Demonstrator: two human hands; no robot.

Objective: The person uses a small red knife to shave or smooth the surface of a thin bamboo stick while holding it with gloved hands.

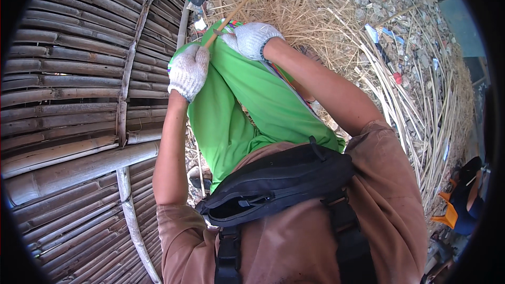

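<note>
The gloved left hand has its fingers closed on a bamboo strip, which slants across the far edge of the green trousers; the right hand's fingers grip a grey-bladed knife at the strip

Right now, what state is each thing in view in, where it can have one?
Left gloved hand: closed around the near end of the bamboo strip.
Right gloved hand: closed, knife in grip.
Bamboo strip: slender, slanting away.
Knife: blade bare, at the strip; contact unclear.
Black bag: worn, one pocket gaping open.
Green shorts: creased.
Straw-coloured shavings: loose, heaped.
</note>
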